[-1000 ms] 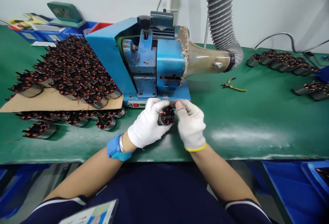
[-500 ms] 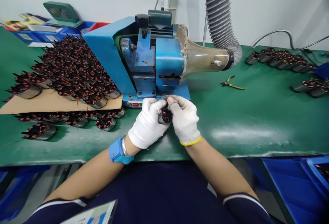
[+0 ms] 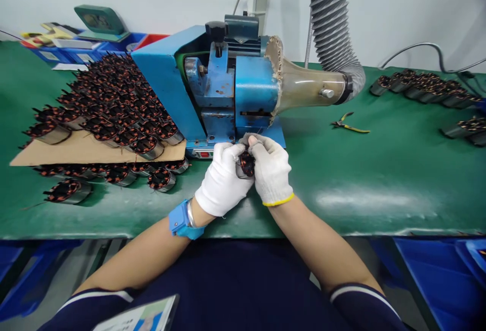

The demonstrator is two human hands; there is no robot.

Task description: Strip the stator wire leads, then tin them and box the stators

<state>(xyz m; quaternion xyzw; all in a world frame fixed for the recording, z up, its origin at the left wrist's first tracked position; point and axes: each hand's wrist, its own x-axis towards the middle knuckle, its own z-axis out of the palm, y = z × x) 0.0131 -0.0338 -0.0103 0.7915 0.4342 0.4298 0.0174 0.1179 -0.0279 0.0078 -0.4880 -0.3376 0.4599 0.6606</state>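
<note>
Both my hands wear white knit gloves and meet over the green bench just in front of a blue machine (image 3: 212,83). My left hand (image 3: 222,181) is wrapped round a small motor stator (image 3: 246,163) with copper windings. My right hand (image 3: 270,171) closes on the same stator from the right, fingertips pinched at its top edge next to the machine's front slot (image 3: 253,114). Most of the stator is hidden by the gloves. A blue wrist strap (image 3: 181,219) sits on my left wrist.
A large heap of similar wound stators (image 3: 110,106) lies on cardboard (image 3: 83,150) to the left, with more on the bench below it. Further stators (image 3: 425,88) line the far right. Yellow-handled pliers (image 3: 347,124) lie right of the machine. A ribbed extraction hose (image 3: 334,27) joins its clear funnel.
My hands have drawn closer together and moved forward with the stator towards the machine's front; the right fingers now cover more of it.
</note>
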